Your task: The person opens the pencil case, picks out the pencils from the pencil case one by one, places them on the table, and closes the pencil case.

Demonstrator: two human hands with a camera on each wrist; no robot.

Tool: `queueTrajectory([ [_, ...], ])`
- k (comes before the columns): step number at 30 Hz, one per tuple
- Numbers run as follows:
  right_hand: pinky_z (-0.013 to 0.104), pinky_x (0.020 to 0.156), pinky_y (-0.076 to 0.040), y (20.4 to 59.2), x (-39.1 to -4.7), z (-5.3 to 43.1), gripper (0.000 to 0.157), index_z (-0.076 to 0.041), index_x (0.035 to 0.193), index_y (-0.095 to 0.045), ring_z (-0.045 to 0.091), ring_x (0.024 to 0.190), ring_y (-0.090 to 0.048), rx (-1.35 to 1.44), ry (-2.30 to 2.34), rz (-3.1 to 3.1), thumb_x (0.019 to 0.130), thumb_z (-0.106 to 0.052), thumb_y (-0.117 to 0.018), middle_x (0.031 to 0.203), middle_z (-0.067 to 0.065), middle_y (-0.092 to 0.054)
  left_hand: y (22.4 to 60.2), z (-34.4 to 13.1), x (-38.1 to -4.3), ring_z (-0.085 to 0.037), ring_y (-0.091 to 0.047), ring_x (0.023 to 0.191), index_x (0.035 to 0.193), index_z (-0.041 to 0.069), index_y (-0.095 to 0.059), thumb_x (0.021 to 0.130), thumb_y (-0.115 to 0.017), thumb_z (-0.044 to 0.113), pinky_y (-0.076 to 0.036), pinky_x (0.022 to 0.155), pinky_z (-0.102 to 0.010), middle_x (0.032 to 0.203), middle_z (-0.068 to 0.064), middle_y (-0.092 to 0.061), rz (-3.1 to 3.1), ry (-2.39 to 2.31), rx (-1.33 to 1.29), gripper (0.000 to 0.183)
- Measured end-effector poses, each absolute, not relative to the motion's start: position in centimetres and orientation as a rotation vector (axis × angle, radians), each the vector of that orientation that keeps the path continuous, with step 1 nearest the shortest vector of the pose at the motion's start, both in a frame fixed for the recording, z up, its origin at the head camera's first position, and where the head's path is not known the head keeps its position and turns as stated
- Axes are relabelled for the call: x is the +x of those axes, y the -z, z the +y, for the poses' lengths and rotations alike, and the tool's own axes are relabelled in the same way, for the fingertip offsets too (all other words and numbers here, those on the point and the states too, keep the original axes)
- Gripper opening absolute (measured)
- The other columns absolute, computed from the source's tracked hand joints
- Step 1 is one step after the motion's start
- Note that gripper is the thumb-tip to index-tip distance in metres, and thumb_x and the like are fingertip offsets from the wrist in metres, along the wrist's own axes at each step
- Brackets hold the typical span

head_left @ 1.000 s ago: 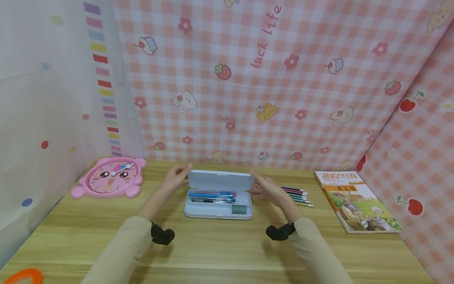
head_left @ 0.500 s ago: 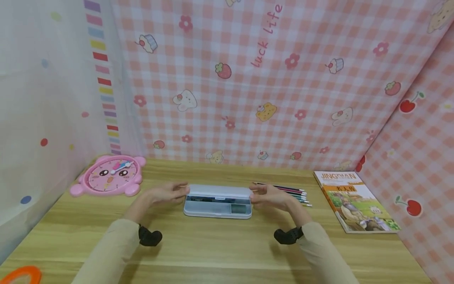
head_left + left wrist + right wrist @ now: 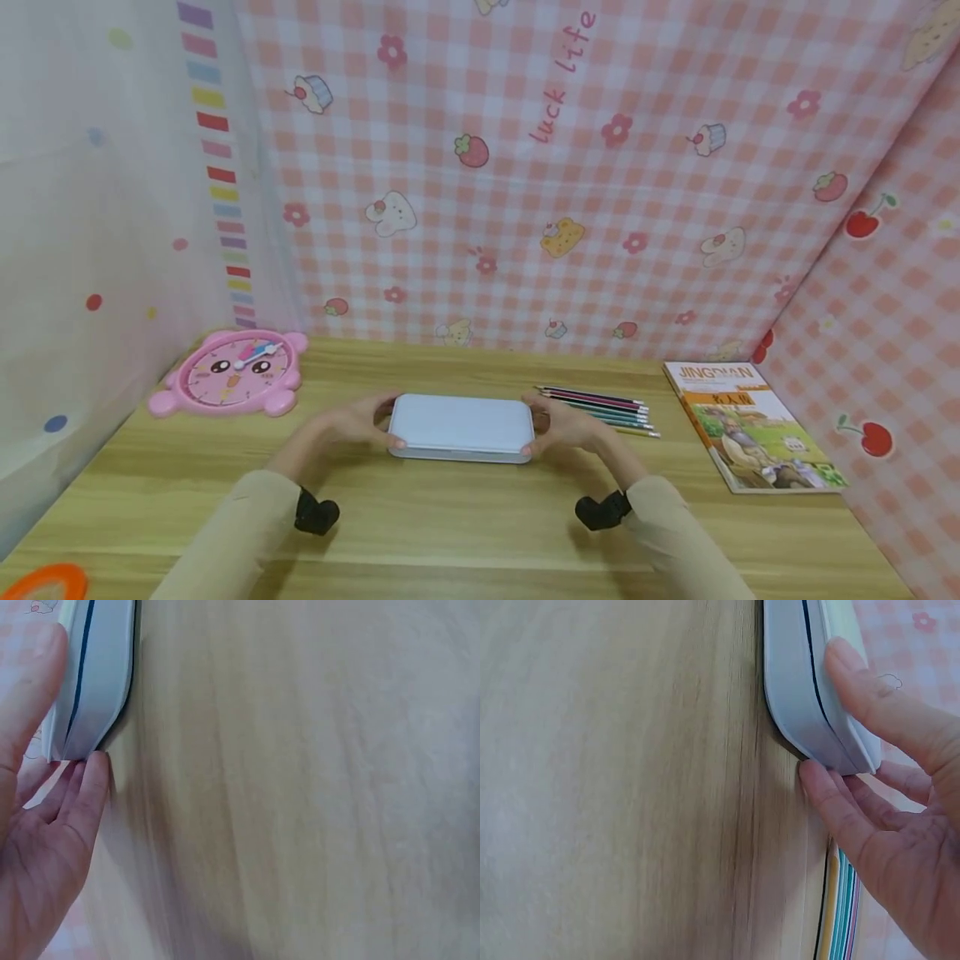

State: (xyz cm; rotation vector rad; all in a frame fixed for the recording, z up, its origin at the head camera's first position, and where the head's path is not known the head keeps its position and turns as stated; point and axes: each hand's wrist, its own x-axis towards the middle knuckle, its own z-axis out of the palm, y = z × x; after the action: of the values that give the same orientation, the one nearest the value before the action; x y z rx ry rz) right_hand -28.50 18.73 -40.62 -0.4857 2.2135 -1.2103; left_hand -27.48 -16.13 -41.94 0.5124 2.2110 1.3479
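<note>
A white pencil case (image 3: 461,423) lies flat on the wooden table with its lid down, hiding what is inside. In the wrist views a thin dark line runs between the lid and the base of the case (image 3: 105,671). My left hand (image 3: 363,421) holds the left end, thumb on the lid near the front corner and fingers against the end. The right hand (image 3: 566,425) grips the other end in the same way. Close behind that hand lies a row of several pencils (image 3: 607,407), also seen beside the fingers in the right wrist view.
A pink toy clock (image 3: 236,373) lies at the back left. To the right is a magazine (image 3: 753,425). Part of an orange ring-shaped thing (image 3: 56,575) shows at the bottom left corner. Checked cloth (image 3: 480,200) hangs behind the table.
The pencil case's lid has swung down from upright to lying on the base, covering the pens and the eraser-like block. Both hands have come down and forward with it, thumbs now on the lid.
</note>
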Motion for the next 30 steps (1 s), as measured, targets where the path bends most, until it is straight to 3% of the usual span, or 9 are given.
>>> queueTrajectory([
  [6, 0.049, 0.109, -0.028, 40.4, -28.2, 18.4, 0.097, 0.009, 0.142, -0.013, 0.04, 0.135, -0.026, -0.529, 1.158, 2.239, 0.072, -0.012, -0.077, 0.147, 0.027, -0.023, 42.0, -16.1, -27.2, -0.043, -0.017, 0.136, 0.142, -0.009, -0.012, 0.074, -0.076, 0.017, -0.021, 0.111, -0.048, 0.145, -0.033, -0.019, 2.23, -1.312, 0.509, 0.097],
  [13, 0.048, 0.107, -0.032, 39.8, -28.3, 17.7, 0.088, 0.002, 0.138, -0.028, 0.037, 0.13, -0.035, -0.572, 0.94, 2.414, 0.07, -0.021, -0.078, 0.14, 0.023, -0.035, 41.8, -16.0, -27.2, -0.043, -0.014, 0.137, 0.141, -0.011, -0.012, 0.073, -0.075, 0.009, -0.018, 0.112, -0.049, 0.146, -0.033, -0.017, 2.183, -1.379, 0.509, 0.094],
  [17, 0.048, 0.105, -0.034, 39.6, -28.1, 17.8, 0.089, 0.003, 0.14, -0.024, 0.039, 0.127, -0.038, -0.548, 0.913, 2.437, 0.072, -0.019, -0.077, 0.139, 0.027, -0.034, 41.6, -15.8, -27.4, -0.042, -0.011, 0.137, 0.141, -0.012, -0.01, 0.074, -0.074, 0.009, -0.017, 0.112, -0.049, 0.146, -0.033, -0.014, 2.194, -1.347, 0.546, 0.095],
  [21, 0.049, 0.101, -0.038, 39.9, -27.7, 17.9, 0.087, 0.006, 0.14, -0.021, 0.04, 0.123, -0.043, -0.587, 0.961, 2.437, 0.075, -0.017, -0.074, 0.138, 0.03, -0.035, 41.4, -15.7, -27.3, -0.043, -0.012, 0.137, 0.14, -0.014, -0.008, 0.077, -0.072, 0.012, -0.017, 0.112, -0.051, 0.146, -0.034, -0.014, 2.25, -1.295, 0.618, 0.093],
  [26, 0.051, 0.101, -0.038, 40.8, -27.0, 18.4, 0.078, 0.009, 0.137, -0.026, 0.044, 0.125, -0.039, -0.739, 1.047, 2.454, 0.078, -0.016, -0.071, 0.138, 0.031, -0.035, 41.7, -16.0, -26.3, -0.044, -0.018, 0.136, 0.139, -0.015, -0.012, 0.084, -0.066, 0.022, -0.017, 0.111, -0.053, 0.144, -0.033, -0.021, 2.424, -1.134, 0.814, 0.086],
  [30, 0.051, 0.098, -0.041, 41.2, -26.2, 19.7, 0.077, 0.009, 0.138, -0.026, 0.046, 0.123, -0.041, -0.728, 1.03, 2.562, 0.082, -0.022, -0.069, 0.137, 0.032, -0.036, 41.8, -16.8, -25.4, -0.047, -0.022, 0.133, 0.139, -0.015, -0.013, 0.084, -0.065, 0.031, -0.019, 0.11, -0.054, 0.143, -0.036, -0.022, 2.492, -1.075, 0.776, 0.089],
])
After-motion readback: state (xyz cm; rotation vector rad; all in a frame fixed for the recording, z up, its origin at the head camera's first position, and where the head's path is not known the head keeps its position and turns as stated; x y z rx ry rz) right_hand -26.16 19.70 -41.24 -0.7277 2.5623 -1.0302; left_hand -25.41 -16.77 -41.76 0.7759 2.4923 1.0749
